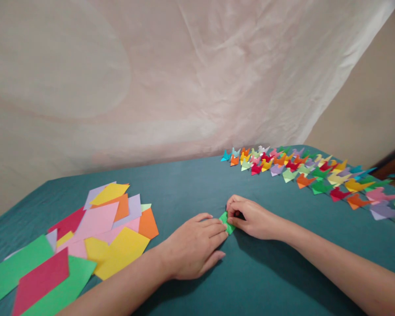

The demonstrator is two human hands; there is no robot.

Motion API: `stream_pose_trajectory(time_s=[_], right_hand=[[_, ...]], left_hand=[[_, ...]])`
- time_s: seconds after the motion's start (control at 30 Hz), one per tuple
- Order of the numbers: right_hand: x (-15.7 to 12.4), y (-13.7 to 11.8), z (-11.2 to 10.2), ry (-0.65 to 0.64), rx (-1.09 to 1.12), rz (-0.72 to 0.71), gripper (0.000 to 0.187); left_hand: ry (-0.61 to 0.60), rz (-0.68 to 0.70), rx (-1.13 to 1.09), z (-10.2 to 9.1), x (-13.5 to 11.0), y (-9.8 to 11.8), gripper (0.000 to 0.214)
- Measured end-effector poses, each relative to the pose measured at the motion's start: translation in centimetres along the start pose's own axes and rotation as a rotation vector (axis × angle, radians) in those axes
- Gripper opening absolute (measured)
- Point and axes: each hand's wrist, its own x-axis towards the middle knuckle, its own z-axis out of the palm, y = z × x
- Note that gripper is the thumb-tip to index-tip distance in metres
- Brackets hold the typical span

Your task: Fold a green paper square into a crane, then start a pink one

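A small folded piece of green paper (229, 228) lies on the table between my two hands. My left hand (197, 245) lies nearly flat on the table, fingers stretched out, with the fingertips touching the paper's left edge. From the right, my right hand (250, 217) pinches the paper's upper right part between thumb and fingers. Part of the fold is hidden beneath the fingers of both hands.
Loose sheets of coloured paper (98, 221) overlap on the left of the dark green tabletop (181, 188). Rows of folded paper birds (321, 186) stand along the right side. A pale cloth (171, 79) hangs behind the table.
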Motion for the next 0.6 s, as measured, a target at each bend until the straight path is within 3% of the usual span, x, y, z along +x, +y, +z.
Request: stream_pose_trajectory(time_s=[0.23, 0.6], right_hand=[[-0.08, 0.02, -0.01, 0.001, -0.007, -0.017, 0.014], [-0.03, -0.19, 0.10, 0.019, -0.009, 0.003, 0.013]], left_hand=[[-0.024, -0.028, -0.026, 0.01, 0.38, 0.31, 0.024], [-0.017, -0.031, 0.022, 0.72, 0.64, 0.51, 0.037]])
